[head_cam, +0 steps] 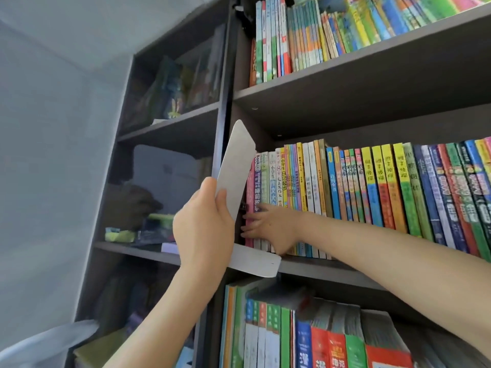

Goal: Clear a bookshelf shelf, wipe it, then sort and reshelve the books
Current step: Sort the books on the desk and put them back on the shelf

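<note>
A long row of colourful books [372, 187] stands upright on the middle shelf [318, 268] of a dark bookcase. My left hand [203, 221] grips a white L-shaped metal bookend [235, 171] at the left end of that row, its foot sticking out over the shelf edge. My right hand [268, 229] reaches across and presses its fingers against the spines of the leftmost books, a pink one [249, 192] among them. My right forearm crosses the lower part of the row.
More books fill the shelf above [332, 33] and the shelf below [292, 335]. A left compartment behind a glass door [170, 181] holds a white box, a dark soft item and green things. A pale wall lies to the left.
</note>
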Motion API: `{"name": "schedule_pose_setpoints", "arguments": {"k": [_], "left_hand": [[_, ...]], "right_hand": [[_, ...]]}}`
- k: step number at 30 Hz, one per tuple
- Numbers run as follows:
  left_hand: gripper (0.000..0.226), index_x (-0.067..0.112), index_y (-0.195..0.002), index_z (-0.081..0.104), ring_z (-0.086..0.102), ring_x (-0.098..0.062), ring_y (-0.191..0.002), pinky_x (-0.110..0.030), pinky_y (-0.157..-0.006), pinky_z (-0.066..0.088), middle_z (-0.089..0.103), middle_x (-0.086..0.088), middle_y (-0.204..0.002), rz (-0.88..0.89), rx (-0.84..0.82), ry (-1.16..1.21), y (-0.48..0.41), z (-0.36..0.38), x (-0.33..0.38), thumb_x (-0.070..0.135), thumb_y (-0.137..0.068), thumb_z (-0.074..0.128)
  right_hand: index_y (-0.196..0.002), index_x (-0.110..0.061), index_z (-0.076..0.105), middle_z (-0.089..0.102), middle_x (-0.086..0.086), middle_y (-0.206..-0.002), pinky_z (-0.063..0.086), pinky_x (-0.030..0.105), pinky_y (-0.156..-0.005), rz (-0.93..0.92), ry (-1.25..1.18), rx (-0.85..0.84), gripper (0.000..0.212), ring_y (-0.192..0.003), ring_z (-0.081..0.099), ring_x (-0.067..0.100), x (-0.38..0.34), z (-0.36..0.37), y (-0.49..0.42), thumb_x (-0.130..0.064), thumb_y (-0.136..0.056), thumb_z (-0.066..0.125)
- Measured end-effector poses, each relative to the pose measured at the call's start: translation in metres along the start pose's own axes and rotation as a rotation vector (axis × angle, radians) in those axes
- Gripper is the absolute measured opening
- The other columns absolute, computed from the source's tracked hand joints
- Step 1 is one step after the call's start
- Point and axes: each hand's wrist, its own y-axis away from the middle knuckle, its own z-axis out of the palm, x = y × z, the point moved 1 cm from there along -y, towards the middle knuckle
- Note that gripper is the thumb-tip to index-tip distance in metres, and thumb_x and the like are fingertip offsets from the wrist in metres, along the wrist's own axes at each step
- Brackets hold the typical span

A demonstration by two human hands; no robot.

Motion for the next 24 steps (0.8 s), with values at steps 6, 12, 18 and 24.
{"name": "schedule_pose_setpoints", "arguments": {"k": [6, 12, 18, 24], "left_hand": [[0.027, 0.013, -0.073, 0.037, 0.029, -0.011, -0.045, -0.026, -0.045, 0.021, 0.034, 0.005, -0.052, -0.028, 0.009, -0.028, 0.001, 0.014, -0.008, 0.016, -0.098, 0.048], [0.025, 0.009, -0.075, 0.041, 0.034, -0.016, -0.047, -0.027, -0.047, 0.028, 0.047, -0.005, -0.057, -0.054, -0.001, -0.025, -0.003, 0.022, -0.016, 0.017, -0.098, 0.048], [0.027, 0.014, -0.073, 0.038, 0.033, -0.012, -0.045, -0.024, -0.045, 0.026, 0.041, 0.001, -0.053, -0.004, -0.002, -0.060, -0.004, 0.023, -0.012, 0.017, -0.098, 0.048], [0.036, 0.017, -0.069, 0.031, 0.023, -0.005, -0.040, -0.017, -0.044, 0.016, 0.031, 0.011, -0.050, 0.084, 0.072, 0.006, 0.006, 0.030, -0.004, 0.010, -0.093, 0.056]], "right_hand": [[-0.148, -0.020, 0.034, 0.032, 0.003, -0.152, 0.018, 0.044, -0.114, -0.067, 0.128, 0.025, 0.067, -0.140, 0.023, 0.022, 0.002, -0.005, -0.017, -0.035, -0.086, 0.053], [-0.151, -0.020, 0.025, 0.026, 0.002, -0.157, 0.008, 0.047, -0.118, -0.133, 0.221, -0.016, 0.065, -0.147, 0.014, 0.021, 0.011, 0.001, -0.022, -0.048, -0.095, 0.046], [-0.148, -0.010, 0.031, 0.035, 0.008, -0.153, 0.017, 0.044, -0.114, -0.219, 0.330, 0.200, 0.064, -0.144, 0.025, 0.024, 0.020, 0.014, -0.021, -0.051, -0.099, 0.036], [-0.152, -0.013, 0.021, 0.020, 0.005, -0.159, 0.003, 0.047, -0.118, -0.204, 0.284, 0.168, 0.063, -0.148, 0.011, 0.020, 0.029, 0.016, -0.016, -0.047, -0.101, 0.034]]}}
